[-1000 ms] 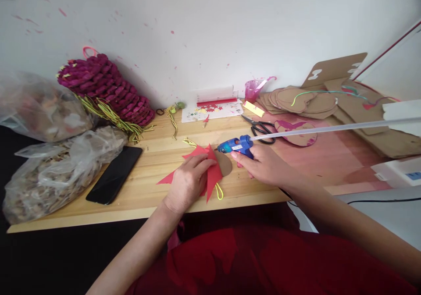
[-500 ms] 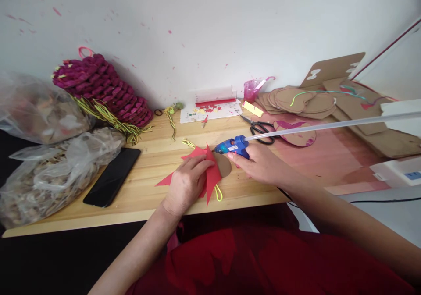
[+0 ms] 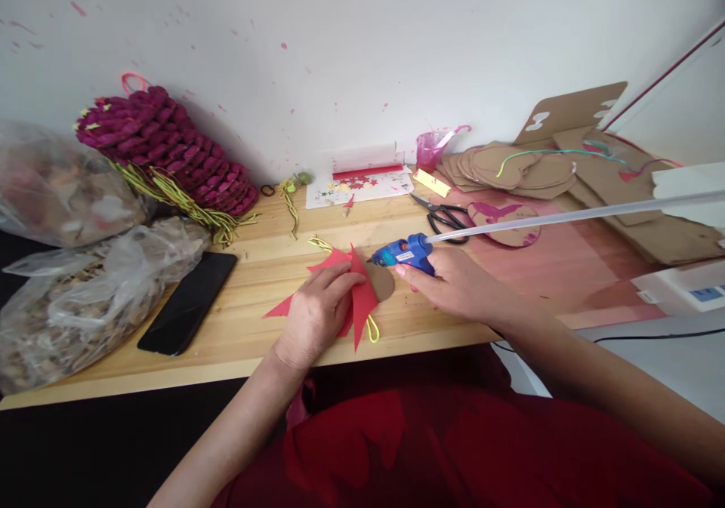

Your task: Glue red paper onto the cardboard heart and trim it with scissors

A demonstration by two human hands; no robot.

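My right hand (image 3: 450,281) is wrapped round a blue hot glue gun (image 3: 403,255), with a long clear glue stick (image 3: 538,220) running out of its back to the right. The gun's nozzle is at the upper edge of a rounded cardboard piece (image 3: 381,281). Over the left part of that cardboard lies a red paper star (image 3: 364,308), one flap of it lifted. Fingers of my left hand (image 3: 320,300) are closed on the lifted red paper. A yellow cord loop (image 3: 372,330) pokes out below, and more yellow cord (image 3: 320,244) shows above.
A black phone (image 3: 186,304), plastic bags (image 3: 102,304) and a purple woven piece (image 3: 170,149) with yellow cords are at left. Scissors (image 3: 447,217), a painted cardboard disc (image 3: 504,223), stacked cardboard (image 3: 518,168), a pink cup (image 3: 429,152) and small paper stars (image 3: 359,183) lie behind.
The whole view has shifted slightly. Both hands, the glue gun and the red paper keep nearly the same positions relative to each other.
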